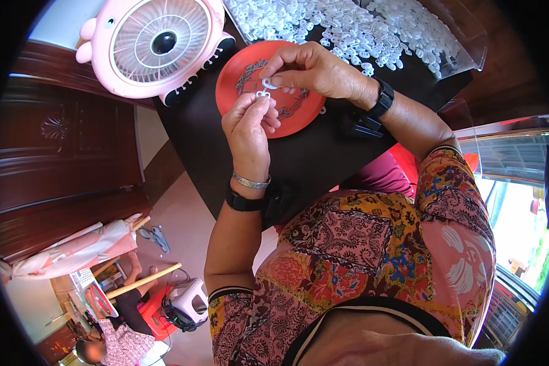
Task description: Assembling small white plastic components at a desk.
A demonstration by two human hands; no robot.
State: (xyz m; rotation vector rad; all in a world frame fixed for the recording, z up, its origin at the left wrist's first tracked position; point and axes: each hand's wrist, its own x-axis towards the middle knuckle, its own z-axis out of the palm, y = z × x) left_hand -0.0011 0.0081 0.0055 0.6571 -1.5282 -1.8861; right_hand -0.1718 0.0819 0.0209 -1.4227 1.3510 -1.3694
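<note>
My left hand (250,119) is closed, pinching a small white plastic piece with round holes (263,94) between thumb and fingertips. Just beyond it, the thumb and index finger of my right hand (317,72) pinch a small white oval plastic ring (269,84). The two pieces meet or nearly meet; whether they are joined is too small to tell. Both hands are over a round red plate (229,76), which holds many small grey metal pieces (247,78). My right hand hides part of these.
A heap of small white plastic pieces (341,30) lies at the far side of the dark table (195,134), with a clear plastic container wall (463,55) at its right. A pink animal-shaped fan (122,73) stands far left. Another person (128,338) sits at lower left.
</note>
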